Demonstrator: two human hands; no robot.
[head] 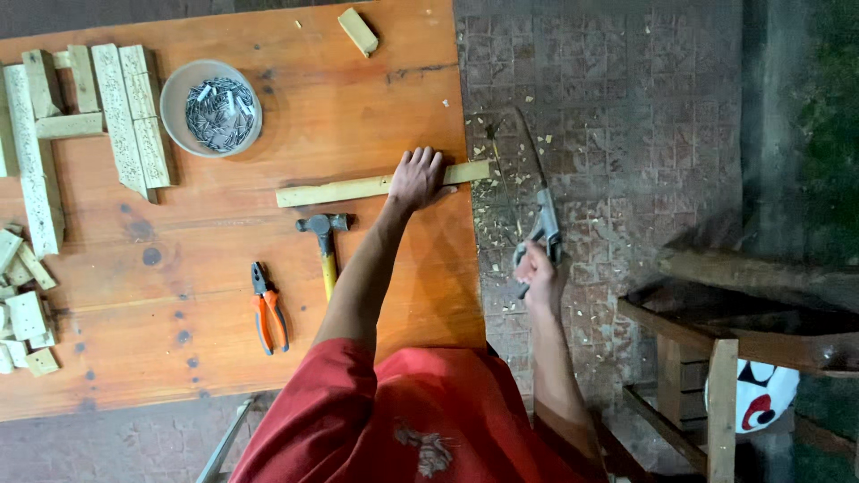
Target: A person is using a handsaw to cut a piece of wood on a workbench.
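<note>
My left hand lies flat on a long pale wooden strip, pressing it to the orange wooden table. The strip's right end juts just past the table's edge. My right hand is off the table over the floor and grips the handle of a hand saw. Its thin blade points away from me, beside the strip's overhanging end but apart from it.
A hammer and orange-handled pliers lie near my left arm. A grey bowl of nails and carved wooden pieces sit at the left. Small blocks lie at the far left. A wooden stool stands right. Sawdust covers the tiled floor.
</note>
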